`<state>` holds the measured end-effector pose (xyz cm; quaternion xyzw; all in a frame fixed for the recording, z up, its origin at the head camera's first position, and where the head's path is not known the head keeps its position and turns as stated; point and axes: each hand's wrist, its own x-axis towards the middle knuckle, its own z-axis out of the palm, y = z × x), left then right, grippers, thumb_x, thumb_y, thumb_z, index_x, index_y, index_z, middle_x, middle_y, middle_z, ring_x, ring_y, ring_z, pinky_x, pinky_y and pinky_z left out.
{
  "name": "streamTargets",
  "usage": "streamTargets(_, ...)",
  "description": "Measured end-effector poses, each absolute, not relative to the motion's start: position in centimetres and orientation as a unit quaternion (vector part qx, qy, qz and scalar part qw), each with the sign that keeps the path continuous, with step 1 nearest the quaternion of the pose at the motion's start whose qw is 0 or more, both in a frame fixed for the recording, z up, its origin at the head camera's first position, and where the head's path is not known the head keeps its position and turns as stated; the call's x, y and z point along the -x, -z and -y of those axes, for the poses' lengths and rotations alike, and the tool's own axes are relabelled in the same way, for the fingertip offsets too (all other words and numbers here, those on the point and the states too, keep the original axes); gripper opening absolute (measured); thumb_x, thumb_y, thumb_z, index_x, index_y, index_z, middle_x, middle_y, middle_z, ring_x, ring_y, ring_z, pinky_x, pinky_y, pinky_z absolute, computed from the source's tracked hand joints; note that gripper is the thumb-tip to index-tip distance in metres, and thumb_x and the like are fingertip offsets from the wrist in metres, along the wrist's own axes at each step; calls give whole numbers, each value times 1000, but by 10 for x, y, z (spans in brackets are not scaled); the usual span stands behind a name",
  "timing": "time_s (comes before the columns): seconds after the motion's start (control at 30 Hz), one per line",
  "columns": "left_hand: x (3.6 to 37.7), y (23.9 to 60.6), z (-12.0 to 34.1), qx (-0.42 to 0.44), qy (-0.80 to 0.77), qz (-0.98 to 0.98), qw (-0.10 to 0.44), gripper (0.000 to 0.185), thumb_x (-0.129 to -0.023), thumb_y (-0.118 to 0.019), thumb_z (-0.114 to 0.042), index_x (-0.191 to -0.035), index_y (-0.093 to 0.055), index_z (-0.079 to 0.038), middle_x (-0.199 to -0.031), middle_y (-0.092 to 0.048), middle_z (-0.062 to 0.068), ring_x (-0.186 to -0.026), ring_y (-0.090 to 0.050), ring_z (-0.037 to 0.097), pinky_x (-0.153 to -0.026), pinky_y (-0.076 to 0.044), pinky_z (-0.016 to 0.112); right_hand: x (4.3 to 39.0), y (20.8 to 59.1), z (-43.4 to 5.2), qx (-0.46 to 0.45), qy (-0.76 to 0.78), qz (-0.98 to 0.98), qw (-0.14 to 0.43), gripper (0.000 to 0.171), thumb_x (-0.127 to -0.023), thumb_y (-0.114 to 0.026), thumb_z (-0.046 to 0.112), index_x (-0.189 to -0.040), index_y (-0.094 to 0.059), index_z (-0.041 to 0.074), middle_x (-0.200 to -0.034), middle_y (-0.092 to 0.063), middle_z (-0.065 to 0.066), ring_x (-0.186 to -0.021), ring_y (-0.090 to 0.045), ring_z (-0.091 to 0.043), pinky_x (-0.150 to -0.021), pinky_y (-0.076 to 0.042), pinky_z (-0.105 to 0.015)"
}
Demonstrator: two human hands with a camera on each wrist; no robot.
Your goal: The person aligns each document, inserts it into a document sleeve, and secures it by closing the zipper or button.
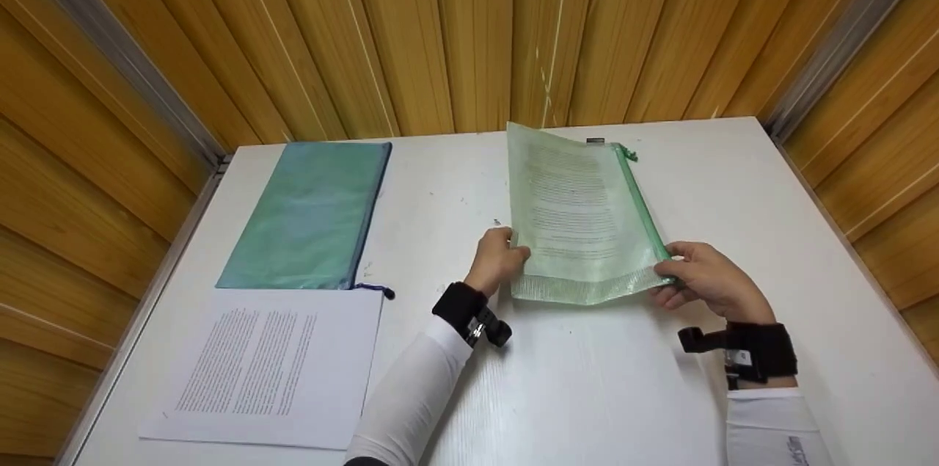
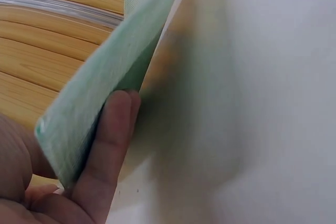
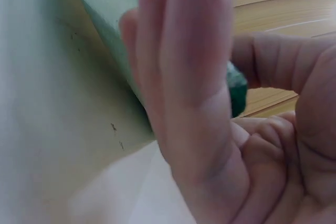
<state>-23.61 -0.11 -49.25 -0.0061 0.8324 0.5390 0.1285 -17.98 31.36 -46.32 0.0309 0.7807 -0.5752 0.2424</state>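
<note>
A pale green zip document pouch with a printed sheet showing through it is raised off the white table in the head view. My left hand pinches its left edge, thumb on the front and fingers behind. At the lower right corner, by the green zip strip, my right hand pinches the pouch between thumb and fingers. In the left wrist view the pouch's edge lies between thumb and fingers of the left hand. The right wrist view shows the right hand round the green corner.
A teal zip pouch with a dark blue edge lies flat at the table's back left. Below it lies white printed paper. Wood-patterned walls stand behind the white table and at its sides.
</note>
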Motion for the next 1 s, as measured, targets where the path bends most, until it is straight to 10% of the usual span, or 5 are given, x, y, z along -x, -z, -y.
streamTargets(0.23,241,498,1,-6,-505,-856,112,25,-99,-69,-10,-115,-71,8,-111,-77,23,-93,-71,23,-80,-57,32,183,472,-316,-63,581,-773,247,33,-106,-51,4,-131,-47,-18,-82,-77,-5,-67,-72,-8,-63,-61,-23)
streamTargets(0.43,236,496,7,-47,-474,-872,109,53,-98,-73,-15,-142,-55,10,-108,-76,21,-86,-73,22,-71,-57,30,186,481,-320,-80,608,-752,244,27,-106,-49,-2,-127,-45,-18,-81,-77,-5,-71,-76,-10,-68,-63,-24)
streamTargets(0.7,210,493,12,-170,-342,-919,101,86,-76,-97,-20,-148,-55,3,-125,-64,21,-112,-57,29,-101,-53,42,187,481,-319,-94,608,-752,236,25,-106,-49,-3,-126,-44,-16,-82,-77,-3,-75,-77,-10,-74,-64,-25)
streamTargets(1.0,196,498,5,-215,-198,-956,-1,39,-80,-90,-7,-112,-70,3,-105,-68,17,-93,-57,27,-83,-51,38,189,484,-319,-123,623,-746,203,33,-107,-48,-1,-134,-38,-19,-80,-77,-3,-72,-77,-9,-71,-64,-25)
